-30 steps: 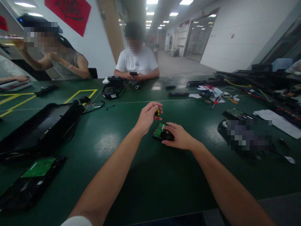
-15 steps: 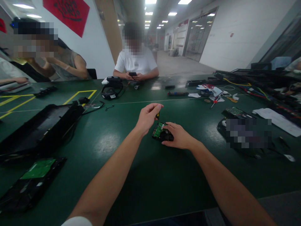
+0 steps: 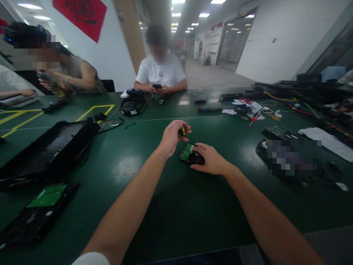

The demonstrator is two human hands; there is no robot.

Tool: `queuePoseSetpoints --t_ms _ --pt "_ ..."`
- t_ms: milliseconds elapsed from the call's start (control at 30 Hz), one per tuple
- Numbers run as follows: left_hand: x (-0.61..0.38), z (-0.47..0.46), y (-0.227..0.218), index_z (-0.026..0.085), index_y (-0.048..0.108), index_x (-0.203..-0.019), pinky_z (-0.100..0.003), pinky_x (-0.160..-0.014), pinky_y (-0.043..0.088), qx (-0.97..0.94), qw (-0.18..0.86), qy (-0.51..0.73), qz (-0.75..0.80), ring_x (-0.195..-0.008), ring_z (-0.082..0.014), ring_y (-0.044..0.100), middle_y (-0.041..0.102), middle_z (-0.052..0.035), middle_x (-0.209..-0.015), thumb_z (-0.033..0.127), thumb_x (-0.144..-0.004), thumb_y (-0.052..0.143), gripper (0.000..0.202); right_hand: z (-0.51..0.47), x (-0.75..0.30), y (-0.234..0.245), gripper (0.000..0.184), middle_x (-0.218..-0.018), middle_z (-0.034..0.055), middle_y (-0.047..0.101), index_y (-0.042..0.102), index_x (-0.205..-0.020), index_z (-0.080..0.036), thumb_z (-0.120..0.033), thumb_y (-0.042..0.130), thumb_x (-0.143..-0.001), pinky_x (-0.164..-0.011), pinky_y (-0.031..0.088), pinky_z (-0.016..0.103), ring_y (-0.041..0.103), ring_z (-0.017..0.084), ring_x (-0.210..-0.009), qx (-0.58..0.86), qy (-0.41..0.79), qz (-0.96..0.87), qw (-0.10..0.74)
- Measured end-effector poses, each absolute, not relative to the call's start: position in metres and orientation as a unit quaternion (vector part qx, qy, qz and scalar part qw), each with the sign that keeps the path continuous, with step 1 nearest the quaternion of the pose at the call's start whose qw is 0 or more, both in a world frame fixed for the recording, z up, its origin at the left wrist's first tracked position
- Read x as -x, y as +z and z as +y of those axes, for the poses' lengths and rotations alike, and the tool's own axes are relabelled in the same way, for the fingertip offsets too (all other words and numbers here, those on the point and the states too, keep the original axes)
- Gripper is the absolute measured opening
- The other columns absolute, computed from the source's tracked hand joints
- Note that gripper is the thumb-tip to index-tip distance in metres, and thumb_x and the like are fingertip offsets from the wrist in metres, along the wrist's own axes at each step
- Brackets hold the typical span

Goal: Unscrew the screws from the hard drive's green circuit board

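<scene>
My left hand (image 3: 171,138) is closed around a short screwdriver with a yellow and black handle (image 3: 182,131), raised just above the far left edge of a small black device. The screwdriver's tip cannot be made out. The device (image 3: 188,152) lies on the green table with its green circuit board facing up. My right hand (image 3: 209,159) grips it from the right, thumb on the near side and fingers over the top, hiding its right end.
At left lie a long black housing (image 3: 49,147) and a black panel with a green board (image 3: 46,197). A headset (image 3: 132,103) stands at the back. To the right are a red screwdriver (image 3: 253,118), white papers (image 3: 328,143) and piled cables (image 3: 306,106). Across the table a person (image 3: 161,73) holds a phone.
My left hand has lifted the screwdriver slightly off the device and tilted it, its fingers loosening. My right hand stays on the device. The person at far left has lowered a bottle.
</scene>
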State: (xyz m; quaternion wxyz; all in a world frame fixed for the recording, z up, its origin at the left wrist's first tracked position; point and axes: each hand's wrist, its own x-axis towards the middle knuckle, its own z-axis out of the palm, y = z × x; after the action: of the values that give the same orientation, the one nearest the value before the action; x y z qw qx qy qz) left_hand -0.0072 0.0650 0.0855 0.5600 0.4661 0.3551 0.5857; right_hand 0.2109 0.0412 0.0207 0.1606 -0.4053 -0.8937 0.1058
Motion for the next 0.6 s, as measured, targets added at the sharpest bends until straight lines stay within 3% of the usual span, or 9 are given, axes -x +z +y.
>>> queuePoseSetpoints --t_ms 333,467,600 --pt "0.003 0.0605 0.0872 0.02 0.07 -0.093 -0.023 -0.06 0.051 -0.574 0.432 0.556 0.417 -0.077 -0.0144 0.061 0.066 -0.0029 -0.086 0.041 -0.091 0.071 0.022 0.0388 -0.2102 0.0209 0.074 -0.157 0.0207 0.053 0.06 -0.143 -0.02 -0.061 0.079 -0.085 -0.118 0.041 0.061 0.051 0.042 -0.145 0.413 0.103 -0.89 0.161" --pt "0.0073 0.0614 0.0894 0.019 0.073 -0.095 -0.022 -0.055 0.048 -0.565 0.437 0.561 0.419 -0.082 -0.0161 0.062 0.068 -0.0053 -0.092 0.041 -0.091 0.07 0.023 0.0387 -0.2103 0.0215 0.074 -0.157 0.0216 0.052 0.06 -0.143 -0.019 -0.061 0.078 -0.086 -0.118 0.042 0.06 0.052 0.042 -0.144 0.406 0.101 -0.894 0.16" --pt "0.0094 0.0607 0.09 0.02 0.076 -0.1 -0.023 -0.061 0.052 -0.552 0.508 0.55 0.366 -0.094 -0.0187 0.064 0.07 -0.0076 -0.103 0.04 -0.092 0.068 0.024 0.038 -0.21 0.0226 0.073 -0.156 0.0219 0.053 0.06 -0.143 -0.018 -0.06 0.079 -0.085 -0.117 0.042 0.06 0.052 0.042 -0.143 0.41 0.104 -0.892 0.162"
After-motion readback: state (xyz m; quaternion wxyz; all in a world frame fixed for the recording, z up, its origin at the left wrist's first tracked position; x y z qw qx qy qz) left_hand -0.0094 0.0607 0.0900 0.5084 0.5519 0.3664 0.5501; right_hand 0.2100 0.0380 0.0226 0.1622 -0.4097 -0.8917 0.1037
